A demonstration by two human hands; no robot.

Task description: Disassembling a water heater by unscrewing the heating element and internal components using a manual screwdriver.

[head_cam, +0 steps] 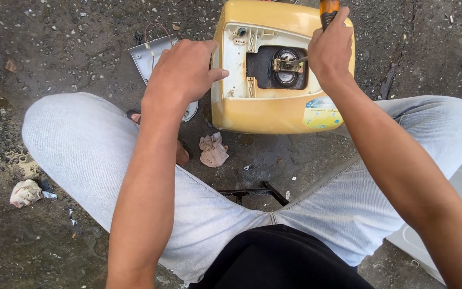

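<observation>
A yellow appliance casing (274, 115) lies on the wet ground, its white inner panel and dark round opening facing up. An orange-handled screwdriver (327, 10) reaches into the opening.

A rectangular yellow-and-blue label (322, 113) sits on the yellow casing's (258, 115) near right corner.

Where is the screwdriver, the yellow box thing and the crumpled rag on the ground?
screwdriver (328, 12): head view, on its orange and black handle above the right hand.
yellow casing (263, 115): head view, on its near side wall.
crumpled rag (213, 151): head view, on the middle of the cloth.
</observation>
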